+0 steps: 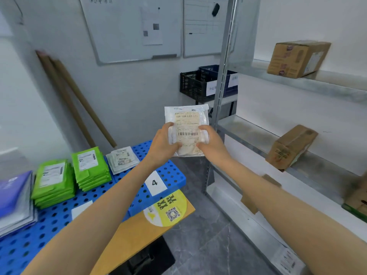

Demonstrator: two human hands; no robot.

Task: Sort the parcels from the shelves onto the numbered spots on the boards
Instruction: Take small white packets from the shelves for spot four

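1 white parcel point(187, 124) is held up, and the blue board point(174, 169) carries 2 green parcel stacks point(52, 181) point(90, 167) and 1 white parcel stack point(122, 158). The shelves point(309, 86) bear 2 cardboard boxes point(297, 58) point(290, 149) in full view. There are also 2 crates point(193, 84) point(231, 91), 2 whiteboards point(131, 26) point(202, 26) and 2 tubes point(66, 100) point(85, 104).

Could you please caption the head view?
Left hand and right hand hold a labelled white parcel near the blue perforated board.

Blue perforated board point(174, 173), green parcels point(91, 169), brown boxes point(297, 58)
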